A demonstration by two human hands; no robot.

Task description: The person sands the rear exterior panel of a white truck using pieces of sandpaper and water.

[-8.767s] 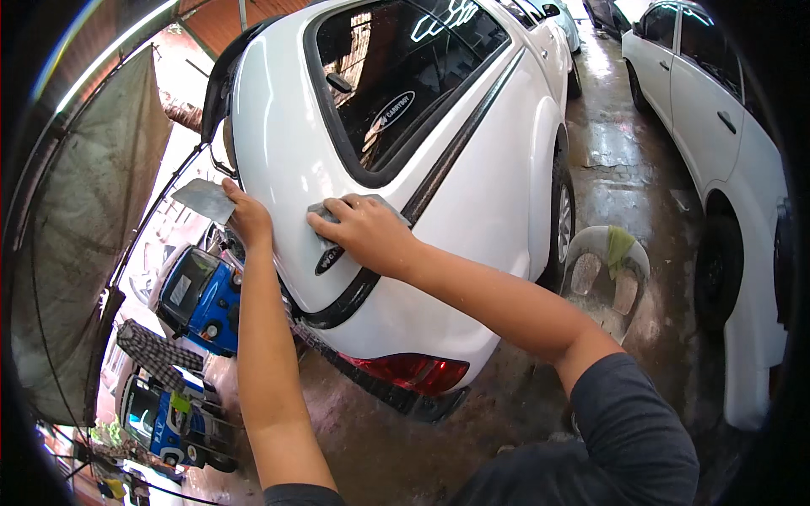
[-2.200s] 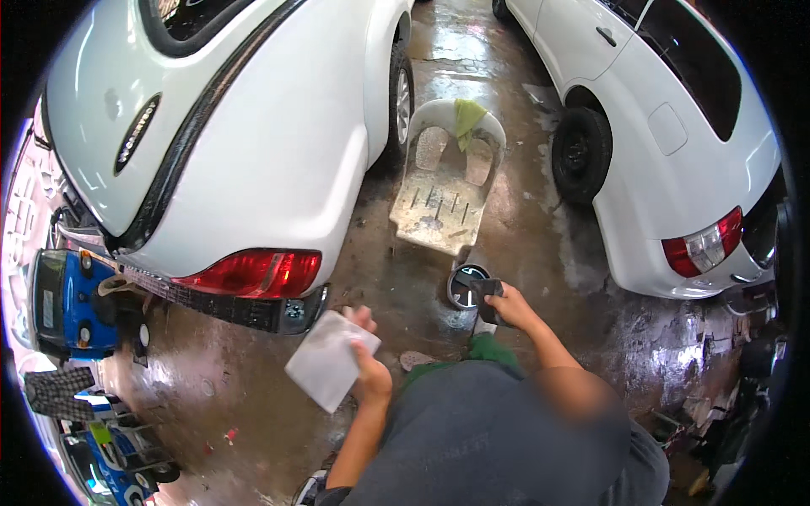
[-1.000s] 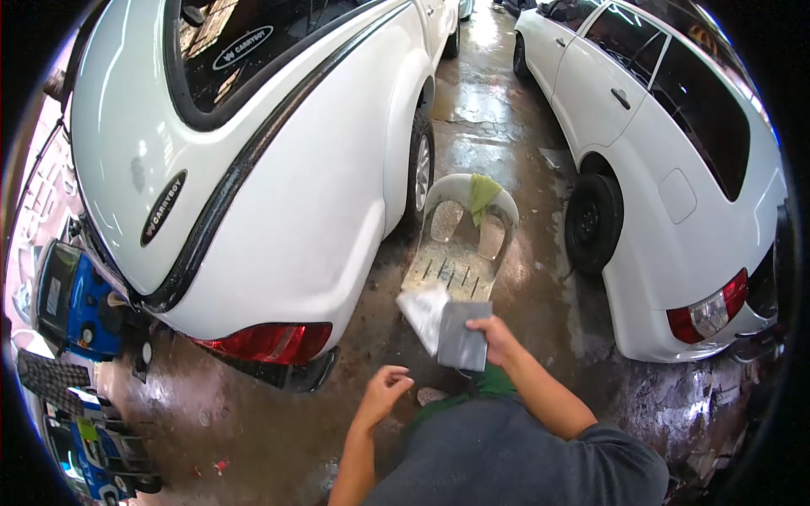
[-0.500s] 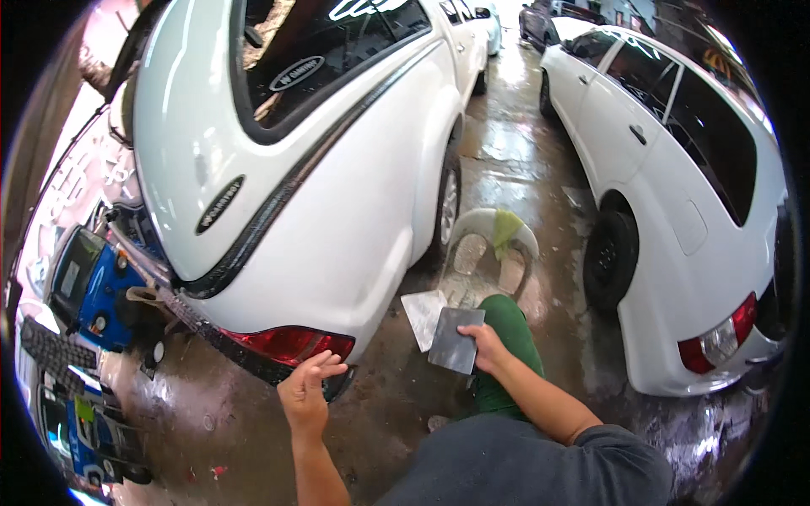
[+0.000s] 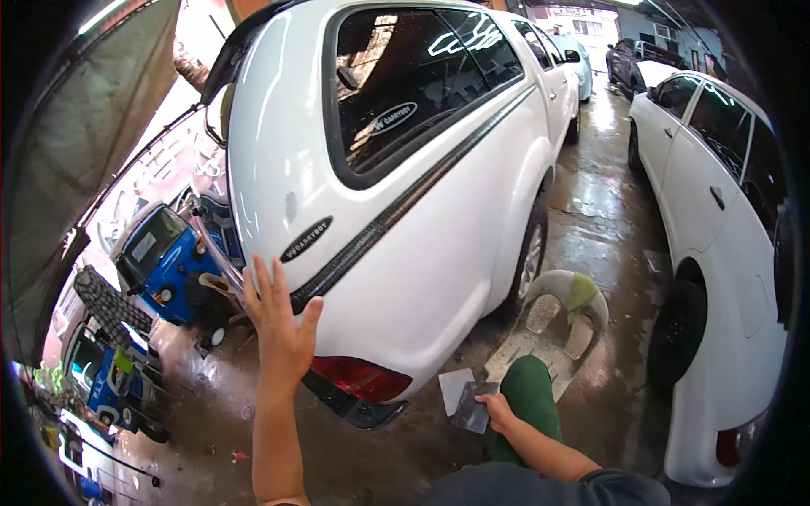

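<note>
My left hand (image 5: 280,325) is raised with fingers spread and nothing in it, at the rear corner of the white pickup's canopy (image 5: 274,160), just left of an oval dark badge (image 5: 307,239). I cannot tell whether it touches the body. A small grey smudge (image 5: 291,202) shows above the badge. My right hand (image 5: 496,406) is low by my green-trousered knee (image 5: 530,396), closed on a dark grey flat sheet (image 5: 467,415), with a pale sheet (image 5: 453,388) behind it. Below my left hand's fingertips is the red tail lamp (image 5: 361,378).
A stained plastic chair (image 5: 591,346) with a green cloth (image 5: 582,291) stands right of the pickup. Another white car (image 5: 717,219) lines the aisle's right side. Blue small vehicles (image 5: 164,278), a checked cloth (image 5: 105,304) and a hanging tarp (image 5: 84,126) are at left.
My left hand has risen from low by the tail lamp to the canopy corner, fingers now spread. Earlier both hands held items. The view has tilted up toward the pickup's side and window.
</note>
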